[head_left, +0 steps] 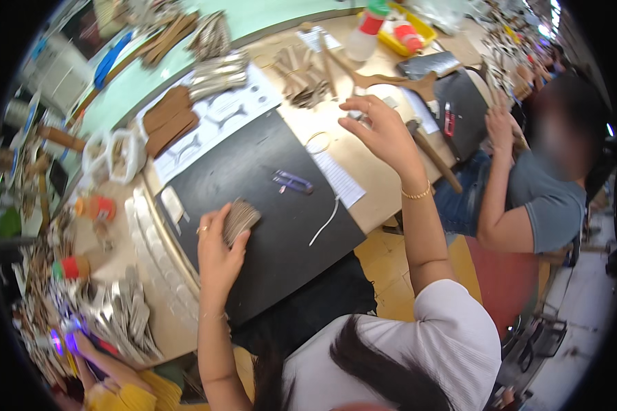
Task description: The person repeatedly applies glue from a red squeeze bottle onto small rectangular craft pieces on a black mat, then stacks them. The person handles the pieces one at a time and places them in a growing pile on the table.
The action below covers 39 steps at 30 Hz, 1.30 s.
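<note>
My left hand is closed round a small stack of thin brown ribbed pieces, held over a black work mat. Farther along the mat lie purple thread snips. My right hand is raised over the table right of the mat, thumb and fingers apart, with nothing seen in it. Just under its fingertips are small pale items, partly hidden. A hammer lies to the right of this hand. Between the hands are a rubber band, a printed sheet and a white cord.
Brown leather pieces and bundled strips lie on a paper with drawings at the far left. Strips, a bottle and a yellow tray stand beyond. A co-worker sits at the right, another at the lower left.
</note>
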Each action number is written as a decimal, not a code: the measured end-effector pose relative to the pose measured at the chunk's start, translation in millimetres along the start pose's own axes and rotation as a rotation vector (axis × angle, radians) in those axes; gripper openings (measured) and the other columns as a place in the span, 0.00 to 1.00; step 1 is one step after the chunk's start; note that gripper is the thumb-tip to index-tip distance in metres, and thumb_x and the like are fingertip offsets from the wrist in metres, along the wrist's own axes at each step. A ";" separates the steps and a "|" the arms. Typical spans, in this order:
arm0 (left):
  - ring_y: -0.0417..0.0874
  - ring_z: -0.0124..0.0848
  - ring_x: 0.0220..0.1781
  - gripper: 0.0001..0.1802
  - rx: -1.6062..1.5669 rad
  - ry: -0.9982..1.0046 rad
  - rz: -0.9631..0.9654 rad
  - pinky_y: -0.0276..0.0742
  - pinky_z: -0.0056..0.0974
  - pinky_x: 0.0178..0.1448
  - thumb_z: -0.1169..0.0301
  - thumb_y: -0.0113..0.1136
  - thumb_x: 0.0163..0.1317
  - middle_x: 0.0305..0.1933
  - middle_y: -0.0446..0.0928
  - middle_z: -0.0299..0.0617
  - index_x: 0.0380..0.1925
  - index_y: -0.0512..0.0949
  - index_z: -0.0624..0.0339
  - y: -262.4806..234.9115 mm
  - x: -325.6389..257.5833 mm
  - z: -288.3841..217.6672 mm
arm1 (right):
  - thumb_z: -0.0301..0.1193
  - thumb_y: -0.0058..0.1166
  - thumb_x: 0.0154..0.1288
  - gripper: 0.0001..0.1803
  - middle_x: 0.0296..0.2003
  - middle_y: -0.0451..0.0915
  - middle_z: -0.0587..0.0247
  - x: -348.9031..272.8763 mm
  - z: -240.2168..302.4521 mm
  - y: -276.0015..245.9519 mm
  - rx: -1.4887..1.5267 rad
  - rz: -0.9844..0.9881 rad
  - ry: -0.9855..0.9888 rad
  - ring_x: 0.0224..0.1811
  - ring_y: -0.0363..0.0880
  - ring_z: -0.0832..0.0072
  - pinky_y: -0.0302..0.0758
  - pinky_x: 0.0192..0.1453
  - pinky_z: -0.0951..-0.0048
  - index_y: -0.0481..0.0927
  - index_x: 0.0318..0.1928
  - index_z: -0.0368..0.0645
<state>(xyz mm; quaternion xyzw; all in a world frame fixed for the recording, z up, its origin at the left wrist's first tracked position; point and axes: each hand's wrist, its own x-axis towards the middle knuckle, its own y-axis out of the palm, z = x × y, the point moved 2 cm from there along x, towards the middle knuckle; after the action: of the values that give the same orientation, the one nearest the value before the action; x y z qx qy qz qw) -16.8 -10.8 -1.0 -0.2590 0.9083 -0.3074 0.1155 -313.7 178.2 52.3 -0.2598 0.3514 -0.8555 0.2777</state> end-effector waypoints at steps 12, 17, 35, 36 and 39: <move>0.78 0.43 0.49 0.21 -0.019 -0.073 0.150 0.71 0.40 0.57 0.69 0.67 0.58 0.45 0.78 0.49 0.51 0.80 0.64 -13.5 6.5 -13.7 | 0.55 0.60 0.60 0.37 0.49 0.82 0.41 181.7 -221.0 -93.0 -0.632 -0.455 0.430 0.53 0.82 0.49 0.77 0.57 0.56 0.77 0.58 0.37; 0.76 0.44 0.50 0.26 -0.109 -0.070 0.192 0.70 0.40 0.58 0.67 0.70 0.55 0.47 0.78 0.49 0.54 0.77 0.66 -10.9 6.7 -18.1 | 0.66 0.59 0.53 0.50 0.52 0.81 0.41 212.9 -239.8 -91.5 -0.581 -0.206 0.726 0.56 0.81 0.50 0.77 0.59 0.56 0.71 0.64 0.38; 0.74 0.48 0.52 0.28 0.214 0.018 0.072 0.70 0.48 0.59 0.77 0.67 0.49 0.49 0.75 0.48 0.54 0.76 0.63 14.4 -32.7 -36.3 | 0.49 0.64 0.64 0.36 0.52 0.78 0.56 113.1 -161.1 -105.8 1.099 -0.434 0.180 0.56 0.80 0.63 0.81 0.54 0.59 0.68 0.63 0.40; 0.74 0.49 0.53 0.30 0.222 0.032 0.079 0.69 0.48 0.60 0.77 0.68 0.49 0.50 0.74 0.49 0.56 0.74 0.63 14.9 -35.6 -36.9 | 0.52 0.64 0.62 0.41 0.56 0.76 0.53 98.3 -136.0 -101.2 1.110 -0.391 0.128 0.60 0.78 0.60 0.81 0.56 0.57 0.65 0.66 0.40; 0.72 0.50 0.56 0.40 0.187 0.062 0.025 0.68 0.48 0.63 0.75 0.72 0.48 0.55 0.72 0.52 0.64 0.69 0.62 15.1 -46.3 -40.7 | 0.57 0.65 0.58 0.48 0.59 0.74 0.51 63.4 -65.5 -83.7 1.070 -0.205 0.019 0.62 0.76 0.54 0.81 0.60 0.55 0.61 0.69 0.39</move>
<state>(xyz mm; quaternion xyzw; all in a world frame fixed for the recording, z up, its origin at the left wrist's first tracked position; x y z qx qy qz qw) 1.0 44.8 24.0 -0.2261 0.8820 -0.3973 0.1147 -425.1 216.6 90.0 -0.1072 -0.1578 -0.9399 0.2831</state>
